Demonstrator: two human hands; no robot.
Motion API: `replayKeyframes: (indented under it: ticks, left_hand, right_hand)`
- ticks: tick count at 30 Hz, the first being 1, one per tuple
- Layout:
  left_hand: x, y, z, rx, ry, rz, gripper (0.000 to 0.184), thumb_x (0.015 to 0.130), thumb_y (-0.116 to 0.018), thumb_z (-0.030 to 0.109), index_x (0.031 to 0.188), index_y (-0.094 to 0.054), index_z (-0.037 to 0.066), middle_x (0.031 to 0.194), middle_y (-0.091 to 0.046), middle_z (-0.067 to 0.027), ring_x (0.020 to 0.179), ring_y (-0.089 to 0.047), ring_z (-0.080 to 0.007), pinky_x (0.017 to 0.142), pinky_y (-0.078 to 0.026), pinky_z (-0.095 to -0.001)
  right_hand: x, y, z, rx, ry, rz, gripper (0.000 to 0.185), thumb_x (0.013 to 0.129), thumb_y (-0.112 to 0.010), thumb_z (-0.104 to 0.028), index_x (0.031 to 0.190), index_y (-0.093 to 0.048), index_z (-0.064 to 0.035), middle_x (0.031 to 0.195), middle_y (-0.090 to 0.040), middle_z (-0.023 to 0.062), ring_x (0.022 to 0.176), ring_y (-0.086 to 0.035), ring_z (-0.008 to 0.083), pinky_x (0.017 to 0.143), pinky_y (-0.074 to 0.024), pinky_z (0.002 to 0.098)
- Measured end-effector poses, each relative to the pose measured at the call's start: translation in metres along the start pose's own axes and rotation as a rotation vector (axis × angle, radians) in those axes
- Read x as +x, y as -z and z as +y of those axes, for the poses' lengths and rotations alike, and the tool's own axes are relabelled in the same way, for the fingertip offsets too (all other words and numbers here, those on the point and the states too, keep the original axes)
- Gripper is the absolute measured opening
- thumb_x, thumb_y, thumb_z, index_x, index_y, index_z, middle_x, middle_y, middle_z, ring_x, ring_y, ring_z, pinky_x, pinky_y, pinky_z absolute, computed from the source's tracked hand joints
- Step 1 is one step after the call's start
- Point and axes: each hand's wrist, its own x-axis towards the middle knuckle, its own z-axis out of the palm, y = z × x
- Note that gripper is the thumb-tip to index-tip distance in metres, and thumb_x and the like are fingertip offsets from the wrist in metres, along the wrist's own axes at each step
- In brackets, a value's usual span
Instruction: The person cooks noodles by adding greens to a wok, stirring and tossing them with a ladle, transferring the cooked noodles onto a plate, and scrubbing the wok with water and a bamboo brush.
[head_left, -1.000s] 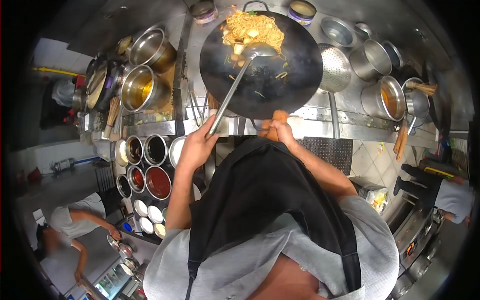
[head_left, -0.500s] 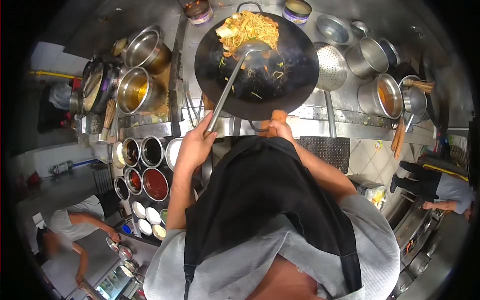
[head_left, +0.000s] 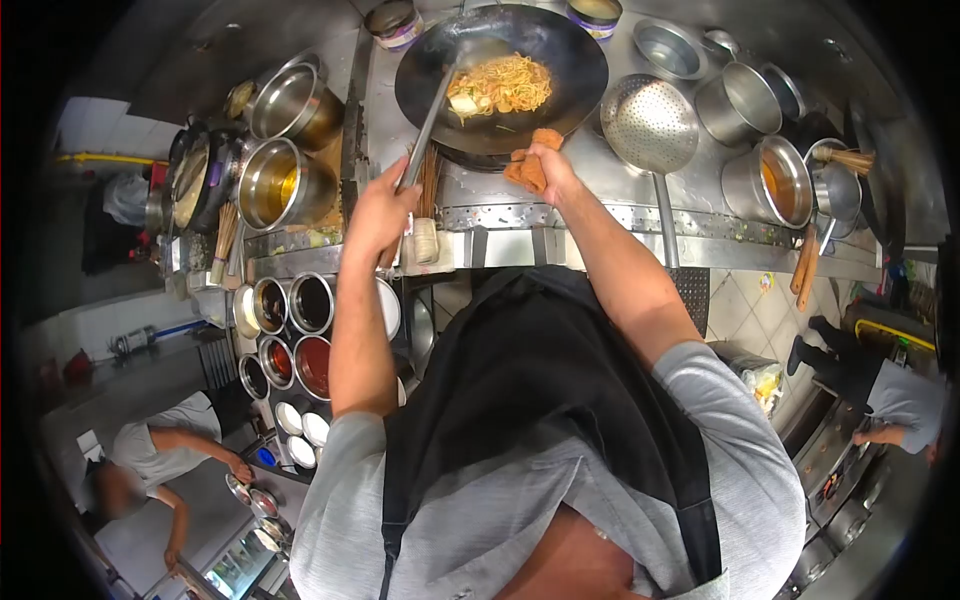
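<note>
My left hand (head_left: pixel 380 207) is wrapped round the long metal handle of a ladle (head_left: pixel 431 122). The ladle's bowl reaches into the black wok (head_left: pixel 575 90) and looks blurred behind the noodles. Fried noodles (head_left: pixel 515 84) with pale vegetable pieces lie heaped in the wok's middle. At the near rim, my right hand (head_left: pixel 556 176) is closed on an orange cloth (head_left: pixel 526 170); the wok handle beneath it is hidden. A bamboo brush (head_left: pixel 426 190) stands between my hands, nearer the left one.
A perforated strainer (head_left: pixel 652 122) lies right of the wok. Metal pots (head_left: pixel 766 190) stand farther right, and a pot of yellow liquid (head_left: pixel 275 183) at left. Sauce containers (head_left: pixel 311 303) sit beside my left forearm. Co-workers (head_left: pixel 165 445) (head_left: pixel 905 390) are at both sides.
The wok has moved away from me and tilted, with both hands moving forward. The noodles have shifted from the far edge to the wok's middle. The brush has come into view.
</note>
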Motion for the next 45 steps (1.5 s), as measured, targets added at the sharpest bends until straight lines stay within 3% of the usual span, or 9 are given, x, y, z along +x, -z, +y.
replayKeyframes:
  ticks: [10, 18, 24, 27, 28, 31, 35, 38, 45]
  left_hand:
    - [-0.030, -0.049, -0.037, -0.448, 0.200, -0.153, 0.063, 0.101, -0.062, 0.017, 0.158, -0.040, 0.004, 0.077, -0.059, -0.0020, 0.055, -0.055, -0.0122, 0.052, -0.050, -0.0304]
    - [-0.113, 0.045, 0.001, -0.031, 0.168, -0.341, 0.065, 0.097, -0.066, 0.007, 0.158, -0.045, 0.012, 0.071, -0.048, 0.0008, 0.054, -0.045, -0.0078, 0.050, -0.041, -0.0267]
    - [-0.059, -0.026, -0.049, 0.199, -0.224, -0.031, 0.061, 0.095, -0.069, 0.015, 0.153, -0.050, 0.012, 0.092, -0.074, -0.0195, 0.072, -0.074, -0.0253, 0.072, -0.055, -0.0380]
    - [-0.079, -0.017, -0.037, 0.038, -0.118, -0.023, 0.060, 0.095, -0.068, 0.015, 0.152, -0.051, 0.015, 0.099, -0.074, -0.0245, 0.090, -0.076, -0.0336, 0.080, -0.055, -0.0413]
    - [-0.085, -0.007, -0.043, 0.170, -0.241, 0.043, 0.060, 0.094, -0.069, 0.014, 0.152, -0.053, 0.017, 0.090, -0.071, -0.0232, 0.078, -0.073, -0.0314, 0.076, -0.054, -0.0394]
    - [-0.123, 0.047, 0.008, 0.171, 0.109, -0.152, 0.059, 0.094, -0.071, 0.015, 0.150, -0.055, 0.017, 0.079, -0.065, -0.0207, 0.064, -0.055, -0.0282, 0.070, -0.050, -0.0357]
    - [-0.123, 0.057, 0.014, 0.240, 0.107, -0.206, 0.056, 0.094, -0.070, 0.017, 0.149, -0.056, 0.016, 0.093, -0.071, -0.0235, 0.081, -0.067, -0.0362, 0.080, -0.053, -0.0400]
    - [-0.091, 0.010, -0.019, 0.201, -0.002, -0.135, 0.055, 0.094, -0.070, 0.019, 0.147, -0.057, 0.014, 0.111, -0.072, -0.0259, 0.108, -0.069, -0.0429, 0.092, -0.054, -0.0464]
    - [-0.111, -0.011, -0.016, 0.045, -0.080, 0.016, 0.057, 0.093, -0.074, 0.021, 0.147, -0.057, 0.017, 0.108, -0.072, -0.0242, 0.104, -0.070, -0.0417, 0.090, -0.055, -0.0438]
  right_hand:
    - [0.019, 0.009, -0.004, -0.042, -0.129, -0.046, 0.037, 0.092, -0.056, -0.030, 0.120, -0.064, -0.0078, 0.115, -0.072, 0.0103, 0.095, -0.074, 0.0260, 0.063, -0.0533, 0.0362]
    - [-0.034, -0.008, -0.008, 0.181, -0.107, -0.058, 0.029, 0.093, -0.055, -0.018, 0.118, -0.058, -0.0030, 0.100, -0.070, 0.0152, 0.087, -0.073, 0.0342, 0.062, -0.0582, 0.0466]
    - [-0.082, 0.008, 0.057, 0.200, 0.019, -0.090, 0.037, 0.092, -0.056, -0.017, 0.125, -0.057, 0.0001, 0.112, -0.069, 0.0155, 0.096, -0.073, 0.0360, 0.075, -0.0602, 0.0461]
    - [-0.097, 0.052, 0.110, 0.169, 0.057, -0.201, 0.042, 0.091, -0.055, -0.016, 0.130, -0.055, 0.0014, 0.117, -0.066, 0.0208, 0.105, -0.068, 0.0388, 0.087, -0.0604, 0.0536]
    - [-0.095, 0.057, 0.116, 0.175, 0.072, -0.194, 0.043, 0.091, -0.055, -0.016, 0.130, -0.055, 0.0019, 0.117, -0.066, 0.0212, 0.105, -0.068, 0.0390, 0.088, -0.0604, 0.0547]
    - [-0.126, 0.008, 0.054, 0.304, 0.032, -0.073, 0.035, 0.090, -0.057, -0.014, 0.121, -0.054, 0.0002, 0.113, -0.065, 0.0193, 0.098, -0.069, 0.0399, 0.081, -0.0609, 0.0560]
    - [-0.058, -0.022, 0.014, 0.233, -0.002, -0.020, 0.034, 0.093, -0.057, -0.020, 0.118, -0.057, 0.0034, 0.110, -0.065, 0.0172, 0.093, -0.070, 0.0333, 0.061, -0.0582, 0.0407]
    - [-0.055, -0.006, 0.029, 0.174, 0.040, -0.073, 0.034, 0.094, -0.057, -0.019, 0.119, -0.058, 0.0034, 0.111, -0.066, 0.0171, 0.095, -0.072, 0.0329, 0.069, -0.0616, 0.0444]
    - [-0.109, 0.062, 0.110, 0.133, 0.123, -0.097, 0.043, 0.090, -0.056, -0.012, 0.131, -0.055, 0.0013, 0.113, -0.067, 0.0180, 0.097, -0.070, 0.0353, 0.080, -0.0632, 0.0531]
